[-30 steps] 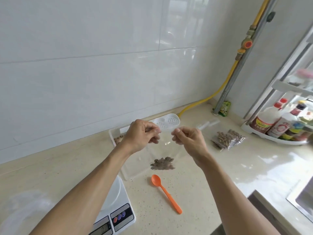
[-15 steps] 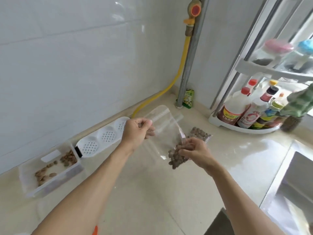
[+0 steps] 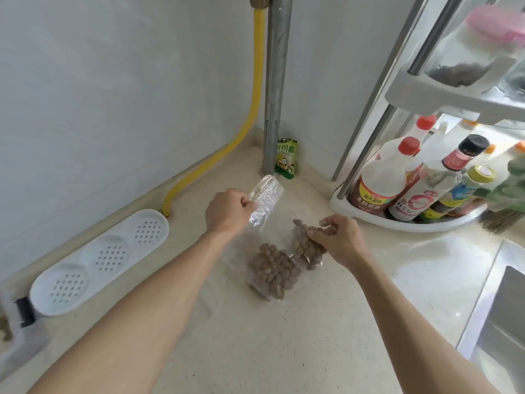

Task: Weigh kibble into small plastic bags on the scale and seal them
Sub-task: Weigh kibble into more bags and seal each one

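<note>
At the far left edge a clear container [image 3: 17, 345] shows only in part, with a few brown pieces just visible against its side; beside it a white perforated lid [image 3: 99, 261] with three dimpled rounds lies along the foot of the tiled wall; a yellow hose [image 3: 250, 115] comes down the wall and curves along the counter [image 3: 284, 351] behind that lid; next to it a grey pipe [image 3: 274, 81] stands upright in the corner, and a small green packet [image 3: 287, 159] leans at its base. The left hand [image 3: 227, 213] has its fingers curled, pinching the top edge of a clear plastic bag [image 3: 262, 204], whose shiny upper part is lifted and blurred; its lower part, holding a heap of kibble [image 3: 272, 271], reaches down to the counter; whether it rests there fully cannot be told. Just to the right a second bag of kibble [image 3: 305, 247] lies touching the first; the right hand [image 3: 339, 237] is on its upper end, fingers bent and pinching it. Further right a white corner rack [image 3: 397, 223] holds several bottles [image 3: 403, 180] on its lowest tier, and a jar with a pink lid [image 3: 480, 44] sits on the tier above; at the lower right edge a steel sink [image 3: 500, 322] is partly in view.
</note>
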Available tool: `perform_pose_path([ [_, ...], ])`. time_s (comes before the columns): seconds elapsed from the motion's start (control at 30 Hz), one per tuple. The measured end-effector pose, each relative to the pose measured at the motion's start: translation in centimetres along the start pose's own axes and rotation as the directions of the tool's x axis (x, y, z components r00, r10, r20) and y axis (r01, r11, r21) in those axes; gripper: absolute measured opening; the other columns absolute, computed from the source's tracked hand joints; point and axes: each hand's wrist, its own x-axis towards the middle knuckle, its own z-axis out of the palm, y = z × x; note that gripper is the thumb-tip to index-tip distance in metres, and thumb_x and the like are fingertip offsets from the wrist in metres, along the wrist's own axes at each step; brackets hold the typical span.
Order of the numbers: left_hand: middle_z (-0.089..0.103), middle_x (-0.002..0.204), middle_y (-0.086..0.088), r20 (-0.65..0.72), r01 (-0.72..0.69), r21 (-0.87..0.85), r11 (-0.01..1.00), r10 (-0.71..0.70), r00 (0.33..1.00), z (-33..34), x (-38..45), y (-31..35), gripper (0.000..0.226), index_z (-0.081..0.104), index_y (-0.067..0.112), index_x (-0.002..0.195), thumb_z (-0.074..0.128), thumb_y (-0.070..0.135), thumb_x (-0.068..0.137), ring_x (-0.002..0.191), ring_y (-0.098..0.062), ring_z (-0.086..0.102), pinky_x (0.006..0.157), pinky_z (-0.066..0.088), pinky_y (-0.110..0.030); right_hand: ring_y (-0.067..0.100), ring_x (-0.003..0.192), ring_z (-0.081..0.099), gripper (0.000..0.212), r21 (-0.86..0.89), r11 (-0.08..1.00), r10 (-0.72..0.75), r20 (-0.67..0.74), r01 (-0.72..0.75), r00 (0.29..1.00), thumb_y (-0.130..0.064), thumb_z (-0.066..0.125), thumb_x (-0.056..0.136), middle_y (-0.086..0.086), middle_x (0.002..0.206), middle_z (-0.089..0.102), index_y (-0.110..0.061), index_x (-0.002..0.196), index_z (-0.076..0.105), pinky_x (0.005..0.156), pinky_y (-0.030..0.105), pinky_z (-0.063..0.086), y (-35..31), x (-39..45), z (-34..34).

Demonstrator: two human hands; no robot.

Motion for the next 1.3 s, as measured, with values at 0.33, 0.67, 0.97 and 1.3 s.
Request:
perform_pose_path([
  [0.33, 0.063, 0.083, 0.002, 0.032, 0.0, 0.163, 0.987, -0.005, 0.999, 1.8, 1.5, -0.7, 0.03, 0.055, 0.017, 0.077, 0.066, 0.043, 0.087, 0.08, -0.023, 0.062, 0.057, 0.039, -0.029, 0.03, 0.115, 0.049, 0.055, -0.321, 0.946, -0.077, -0.06, 0.054, 0.995, -0.051, 0.07, 0.082, 0.009, 0.116, 0.059, -0.014, 0.122, 0.065, 0.093, 0.042, 0.043, 1.2, 0.3, 1.1],
  [0.67, 0.051, 0.128, -0.007, -0.013, 0.017, 0.113, 0.993, -0.016, 1.0, -2.3, -3.7, -4.5, 0.051, 0.053, 0.015, 0.129, 0.054, 0.049, 0.092, 0.121, -0.024, 0.046, 0.088, 0.047, -0.04, 0.027, 0.116, 0.045, 0.047, -0.292, 0.937, -0.221, -0.068, 0.192, 0.973, -0.047, 0.066, 0.086, 0.008, 0.123, 0.058, -0.017, 0.122, 0.065, 0.094, 0.041, 0.04, -3.7, -3.5, 2.5],
  [0.97, 0.049, 0.136, -0.003, -0.019, 0.259, 0.059, 0.964, -0.258, 0.966, -5.5, -16.5, -15.1, 0.053, 0.047, 0.018, 0.137, 0.064, 0.032, 0.088, 0.126, -0.021, 0.042, 0.099, 0.041, -0.034, 0.022, 0.103, 0.063, 0.041, -0.139, 0.897, -0.389, 0.195, 0.419, 0.9, -0.039, 0.068, 0.088, 0.002, 0.12, 0.061, -0.014, 0.121, 0.065, 0.083, 0.035, 0.051, -8.6, -11.6, 12.8],
  [1.3, 0.035, 0.149, -0.008, 0.109, 0.257, 0.451, 0.855, -0.338, 0.935, -5.5, -19.3, -20.5, 0.093, 0.021, 0.02, 0.15, 0.073, 0.047, 0.078, 0.135, -0.027, 0.034, 0.108, 0.033, -0.041, 0.033, 0.118, 0.049, 0.07, -0.358, 0.872, -0.199, 0.367, 0.335, 0.909, -0.026, 0.071, 0.084, 0.014, 0.133, 0.046, -0.01, 0.143, 0.037, 0.092, 0.038, 0.047, -6.7, -12.9, 19.3],
])
